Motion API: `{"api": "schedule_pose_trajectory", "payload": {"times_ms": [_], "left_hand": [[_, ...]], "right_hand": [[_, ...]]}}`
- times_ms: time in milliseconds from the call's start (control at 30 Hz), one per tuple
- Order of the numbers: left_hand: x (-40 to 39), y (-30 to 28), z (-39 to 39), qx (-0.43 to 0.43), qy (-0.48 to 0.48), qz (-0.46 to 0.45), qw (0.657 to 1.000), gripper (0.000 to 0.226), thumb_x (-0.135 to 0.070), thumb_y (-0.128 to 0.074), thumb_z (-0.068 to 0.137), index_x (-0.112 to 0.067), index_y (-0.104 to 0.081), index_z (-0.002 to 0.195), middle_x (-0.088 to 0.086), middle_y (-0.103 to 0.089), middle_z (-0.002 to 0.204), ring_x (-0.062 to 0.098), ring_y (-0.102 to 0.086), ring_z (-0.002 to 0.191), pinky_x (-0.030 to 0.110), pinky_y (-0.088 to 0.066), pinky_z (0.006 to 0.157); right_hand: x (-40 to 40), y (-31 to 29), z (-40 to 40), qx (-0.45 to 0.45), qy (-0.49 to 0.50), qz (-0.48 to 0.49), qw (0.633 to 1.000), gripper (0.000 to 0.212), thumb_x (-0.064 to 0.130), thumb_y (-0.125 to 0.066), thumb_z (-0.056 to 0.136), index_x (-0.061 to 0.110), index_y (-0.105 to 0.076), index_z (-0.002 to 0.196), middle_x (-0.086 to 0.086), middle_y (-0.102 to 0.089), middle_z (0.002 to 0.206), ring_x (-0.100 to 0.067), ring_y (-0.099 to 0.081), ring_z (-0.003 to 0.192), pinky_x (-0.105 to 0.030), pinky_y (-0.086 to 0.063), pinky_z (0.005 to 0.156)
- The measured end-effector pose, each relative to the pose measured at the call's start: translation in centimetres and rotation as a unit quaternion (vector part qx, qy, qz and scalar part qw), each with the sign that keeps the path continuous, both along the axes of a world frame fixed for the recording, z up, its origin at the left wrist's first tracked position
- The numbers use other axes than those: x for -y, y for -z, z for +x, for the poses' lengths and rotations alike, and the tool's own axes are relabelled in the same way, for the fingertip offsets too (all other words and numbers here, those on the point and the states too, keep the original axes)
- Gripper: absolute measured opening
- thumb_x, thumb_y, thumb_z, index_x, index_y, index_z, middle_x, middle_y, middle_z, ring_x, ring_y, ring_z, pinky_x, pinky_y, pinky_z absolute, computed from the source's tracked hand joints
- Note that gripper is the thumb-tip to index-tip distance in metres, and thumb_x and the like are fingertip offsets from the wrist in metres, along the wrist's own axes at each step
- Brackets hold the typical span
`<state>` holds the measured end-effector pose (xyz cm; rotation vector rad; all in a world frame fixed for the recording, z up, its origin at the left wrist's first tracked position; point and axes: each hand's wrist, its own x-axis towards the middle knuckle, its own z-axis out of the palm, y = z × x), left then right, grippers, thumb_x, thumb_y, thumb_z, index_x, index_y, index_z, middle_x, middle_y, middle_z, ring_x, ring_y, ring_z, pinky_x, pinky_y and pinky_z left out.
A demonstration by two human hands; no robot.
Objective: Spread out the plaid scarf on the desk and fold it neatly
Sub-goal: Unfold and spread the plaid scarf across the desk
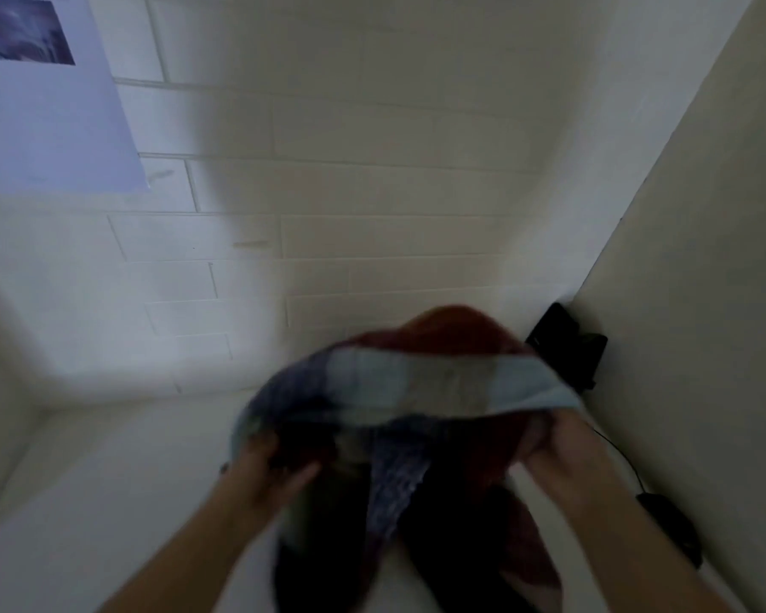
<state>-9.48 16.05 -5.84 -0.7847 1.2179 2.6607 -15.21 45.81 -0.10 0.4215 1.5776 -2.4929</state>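
The plaid scarf point(412, 387), in dark red, navy, pale blue and grey checks, is bunched and held up over the white desk point(120, 471). My left hand point(266, 475) grips its left side, thumb on the cloth. My right hand point(553, 444) clutches its right side near the pale blue band. Loose dark folds hang down between my forearms toward the desk's near edge. The picture is blurred by motion.
A white brick wall point(372, 192) rises behind the desk, and a side panel point(704, 258) closes the right. A black device point(567, 342) sits in the back right corner. A black mouse point(673, 528) with a cable lies at the right. A paper sheet point(49, 104) hangs upper left.
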Motion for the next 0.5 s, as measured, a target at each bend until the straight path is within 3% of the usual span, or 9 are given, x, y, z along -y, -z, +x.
{"api": "schedule_pose_trajectory", "payload": {"times_ms": [33,67,100,133,200,233,300,400,500], "left_hand": [[2.5,-0.8,-0.8,-0.025,-0.041,-0.030,0.998,0.038,-0.027,-0.082,0.061,-0.017,-0.056,0.087,0.004,-0.073,0.062,0.020,-0.069,0.054,0.032,-0.056,0.042],[4.7,-3.4,-1.3,-0.044,-0.072,-0.063,0.994,0.039,-0.029,-0.081,0.061,-0.018,-0.055,0.088,0.000,-0.072,0.059,0.016,-0.068,0.050,0.030,-0.056,0.043],[6.3,-5.2,-1.7,-0.059,-0.094,-0.101,0.989,0.021,-0.024,-0.070,0.076,-0.019,-0.053,0.087,0.000,-0.071,0.058,0.013,-0.067,0.048,0.028,-0.056,0.043],[8.0,-6.3,-1.9,-0.085,-0.079,-0.138,0.984,0.005,-0.017,-0.054,0.088,-0.019,-0.052,0.085,0.001,-0.070,0.059,0.011,-0.067,0.047,0.026,-0.056,0.044],[10.4,-7.5,-1.6,-0.094,-0.042,-0.244,0.964,0.018,-0.010,-0.046,0.092,-0.019,-0.050,0.077,0.001,-0.067,0.061,0.009,-0.066,0.050,0.021,-0.056,0.048],[11.3,-7.5,-1.3,-0.088,-0.032,-0.305,0.948,0.019,-0.008,-0.049,0.091,-0.020,-0.050,0.075,0.002,-0.067,0.064,0.010,-0.065,0.052,0.019,-0.056,0.049],[11.8,-6.9,-0.7,-0.085,0.007,-0.433,0.898,0.022,0.000,-0.055,0.086,-0.018,-0.053,0.073,0.009,-0.063,0.073,0.009,-0.062,0.056,0.016,-0.052,0.053],[11.3,-4.1,-0.4,-0.060,0.060,-0.575,0.814,0.023,0.001,-0.064,0.078,-0.018,-0.055,0.070,0.015,-0.058,0.074,0.023,-0.055,0.070,0.024,-0.043,0.063],[10.5,-1.7,-0.4,-0.021,0.092,-0.625,0.775,0.015,-0.005,-0.063,0.080,-0.017,-0.056,0.074,0.013,-0.061,0.078,0.030,-0.058,0.079,0.033,-0.039,0.067]], "right_hand": [[-1.3,-1.3,-0.7,-0.021,0.032,0.007,0.999,0.046,0.011,-0.035,0.095,0.018,-0.077,0.077,0.002,-0.076,0.079,-0.011,-0.072,0.070,-0.025,-0.059,0.055],[-3.1,-2.4,-1.4,-0.034,0.065,0.001,0.997,0.037,0.018,-0.040,0.096,0.019,-0.076,0.086,0.002,-0.076,0.086,-0.010,-0.072,0.074,-0.024,-0.059,0.056],[-4.6,-3.8,-1.7,-0.048,0.080,0.018,0.995,0.020,0.025,-0.054,0.090,0.021,-0.074,0.093,0.002,-0.076,0.092,-0.009,-0.072,0.078,-0.023,-0.058,0.057],[-5.5,-5.0,-1.7,-0.060,0.056,0.042,0.996,0.024,0.033,-0.073,0.074,0.021,-0.072,0.094,0.002,-0.076,0.093,-0.009,-0.072,0.078,-0.023,-0.058,0.057],[-7.0,-4.5,-1.5,-0.035,0.015,0.130,0.991,0.058,0.034,-0.088,0.043,0.017,-0.069,0.095,0.001,-0.077,0.085,-0.013,-0.073,0.073,-0.024,-0.057,0.054],[-7.3,-3.6,-1.3,-0.013,0.014,0.192,0.981,0.053,0.029,-0.085,0.052,0.014,-0.064,0.099,-0.002,-0.075,0.085,-0.017,-0.071,0.072,-0.026,-0.056,0.055],[-7.0,-1.7,-0.2,0.000,0.014,0.312,0.950,0.021,0.013,-0.067,0.081,0.006,-0.060,0.099,-0.010,-0.071,0.081,-0.019,-0.064,0.065,-0.026,-0.049,0.054],[-6.3,1.6,0.4,-0.021,0.011,0.469,0.883,0.016,0.004,-0.064,0.083,-0.011,-0.060,0.088,-0.036,-0.064,0.087,-0.032,-0.060,0.069,-0.030,-0.044,0.054],[-4.3,2.7,0.9,-0.028,-0.067,0.571,0.818,0.010,0.009,-0.065,0.084,0.009,-0.066,0.074,-0.025,-0.064,0.077,-0.036,-0.062,0.080,-0.035,-0.040,0.068]]}}
